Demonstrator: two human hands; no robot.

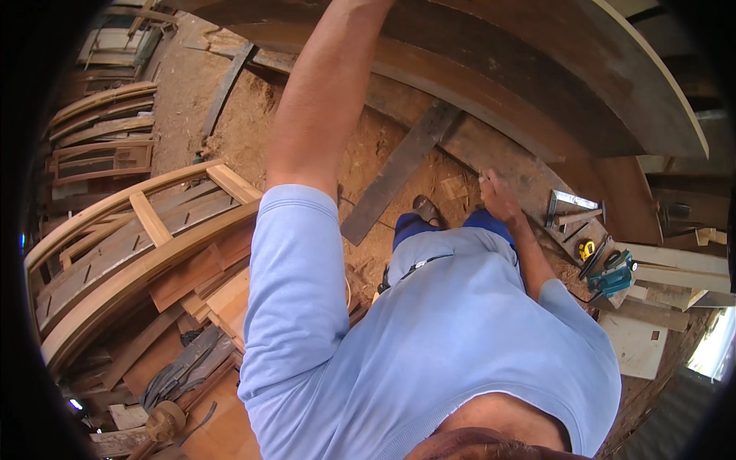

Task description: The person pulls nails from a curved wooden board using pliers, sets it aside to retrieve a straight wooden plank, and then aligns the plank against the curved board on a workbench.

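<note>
My left forearm (326,100) stretches up past the top edge, so the hand itself is outside the picture. Above and to the right spans a large brown wooden panel (491,61), its pale edge curving down at the right. My right hand (500,198) is closed, low beside the edge of a wooden bench or plank (491,146). Its fingers are curled in, and whatever small thing may be in them cannot be made out. A dark flat board (402,172) slants down from that bench to the left of my right hand.
On the right lie a metal triangular frame (573,207), a yellow tape measure (586,249) and a teal power tool (613,272). A curved wooden frame (146,238) stands at left over stacked boards. Sawdust covers the floor (253,100). Cable (165,383) lies lower left.
</note>
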